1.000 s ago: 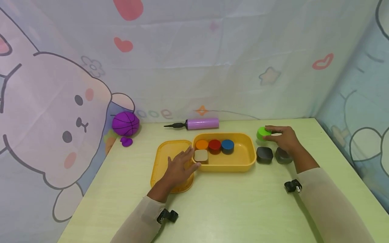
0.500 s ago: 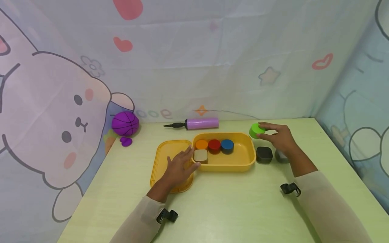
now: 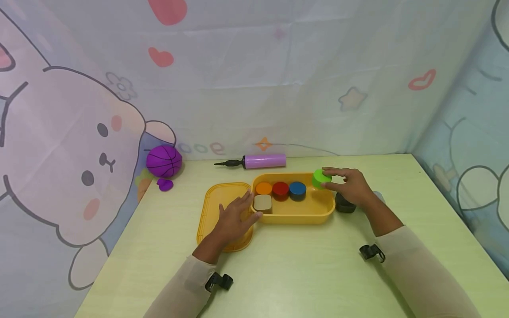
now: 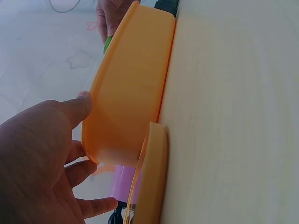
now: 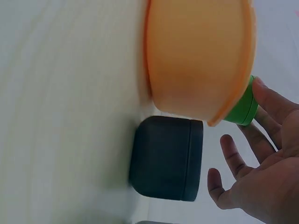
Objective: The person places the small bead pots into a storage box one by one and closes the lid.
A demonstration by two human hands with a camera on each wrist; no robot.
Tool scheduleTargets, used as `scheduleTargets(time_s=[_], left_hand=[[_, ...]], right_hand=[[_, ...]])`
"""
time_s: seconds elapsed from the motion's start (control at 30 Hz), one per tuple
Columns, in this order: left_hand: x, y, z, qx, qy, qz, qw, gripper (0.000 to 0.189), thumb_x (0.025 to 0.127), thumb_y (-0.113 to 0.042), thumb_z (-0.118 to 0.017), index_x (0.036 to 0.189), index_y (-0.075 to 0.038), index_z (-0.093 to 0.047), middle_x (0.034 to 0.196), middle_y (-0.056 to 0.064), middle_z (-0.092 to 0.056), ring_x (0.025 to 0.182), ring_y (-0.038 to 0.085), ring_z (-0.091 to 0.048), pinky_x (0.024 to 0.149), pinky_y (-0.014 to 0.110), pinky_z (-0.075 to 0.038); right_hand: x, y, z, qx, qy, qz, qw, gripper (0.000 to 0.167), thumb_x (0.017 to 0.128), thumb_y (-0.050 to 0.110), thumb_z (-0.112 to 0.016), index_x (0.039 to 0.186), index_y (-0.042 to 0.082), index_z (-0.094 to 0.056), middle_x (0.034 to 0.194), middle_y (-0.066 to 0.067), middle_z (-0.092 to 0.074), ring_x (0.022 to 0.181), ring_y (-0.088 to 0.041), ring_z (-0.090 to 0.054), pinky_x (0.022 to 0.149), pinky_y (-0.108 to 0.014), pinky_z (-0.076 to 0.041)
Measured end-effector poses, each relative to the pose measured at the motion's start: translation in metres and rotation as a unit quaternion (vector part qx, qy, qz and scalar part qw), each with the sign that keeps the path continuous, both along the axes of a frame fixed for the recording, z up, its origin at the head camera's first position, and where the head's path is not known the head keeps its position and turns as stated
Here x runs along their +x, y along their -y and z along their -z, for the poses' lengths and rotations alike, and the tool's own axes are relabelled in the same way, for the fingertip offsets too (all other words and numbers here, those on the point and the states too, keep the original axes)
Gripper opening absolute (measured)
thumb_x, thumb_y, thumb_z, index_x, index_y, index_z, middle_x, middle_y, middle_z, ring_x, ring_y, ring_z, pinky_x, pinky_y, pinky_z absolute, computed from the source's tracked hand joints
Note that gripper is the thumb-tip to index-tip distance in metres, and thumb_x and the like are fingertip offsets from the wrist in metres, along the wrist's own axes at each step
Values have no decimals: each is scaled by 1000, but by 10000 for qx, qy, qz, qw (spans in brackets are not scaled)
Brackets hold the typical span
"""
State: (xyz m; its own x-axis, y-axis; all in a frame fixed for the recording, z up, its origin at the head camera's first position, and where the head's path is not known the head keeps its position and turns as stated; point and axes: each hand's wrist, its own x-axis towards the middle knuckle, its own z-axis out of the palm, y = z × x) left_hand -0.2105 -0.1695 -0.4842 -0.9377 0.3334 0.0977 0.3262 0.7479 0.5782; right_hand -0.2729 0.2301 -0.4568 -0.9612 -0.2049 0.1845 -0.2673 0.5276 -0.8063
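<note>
1. A green pot (image 3: pixel 319 179) is pinched by the right hand (image 3: pixel 351 187) at the back right corner of the yellow box (image 3: pixel 294 219).
2. The box's left end is touched by the left hand (image 3: pixel 233 221), fingers spread.
3. The pale table (image 3: pixel 302 274) is backed by a cloth (image 3: pixel 238 88) with a bunny (image 3: pixel 71 145).

Pinches a green container (image 3: pixel 319 180) in the right hand (image 3: pixel 351 187), right of the frame's centre, at the rear right of the yellow box (image 3: pixel 292 219). Spreads the left hand (image 3: pixel 232 221) over the yellow lid (image 3: pixel 214 207), lower left of centre, fingertips at the box's left end. Shows, inside the box, an orange container (image 3: pixel 263 188), a red container (image 3: pixel 280 191) and a blue container (image 3: pixel 297 190) in a row, with a beige container (image 3: pixel 263 204) below the orange one. Shows a black container (image 3: pixel 344 205) just right of the box.
</note>
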Motion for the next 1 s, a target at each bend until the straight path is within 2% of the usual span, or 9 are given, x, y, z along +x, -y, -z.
scheduleTargets(time_s=[0.2,0.33,0.4,0.6,1.0], left_hand=[[1,0,1,32,14,15,10000,76,108,-54,-63,171,-20,-37,180,0,-30,166,41,-33,121,91,3],[1,-1,0,31,11,20,10000,76,108,-54,-63,171,-19,-37,181,0,-29,166,42,-33,122,91,3],[1,-1,-1,15,-8,10,10000,76,108,-54,-63,171,-19,-37,181,0,-29,166,42,-33,122,90,3],[0,-1,0,15,4,2,10000,76,108,-55,-64,171,-20,-38,181,0,-30,166,41,-33,122,91,2],[-2,0,2,-13,13,-8,10000,76,108,-55,-63,171,-21,-37,181,-1,-29,167,39,-33,122,90,3]], right_hand=[[1,7,11,31,-135,-73,9999,45,99,19,-83,140,4,-74,156,-18,-64,152,-49,-48,123,-74,-36],[1,12,15,112,-122,-37,9999,45,97,19,-85,138,4,-75,154,-17,-65,148,-48,-51,121,-73,-41],[0,15,15,286,-139,40,9995,46,97,21,-85,139,5,-75,153,-16,-67,146,-48,-52,120,-74,-40],[0,23,13,957,-144,294,9949,48,99,27,-84,142,8,-74,148,-21,-70,140,-51,-53,112,-79,-26],[0,32,15,1434,-221,471,9883,45,99,27,-83,139,8,-76,141,-26,-71,145,-51,-49,112,-79,-22]])
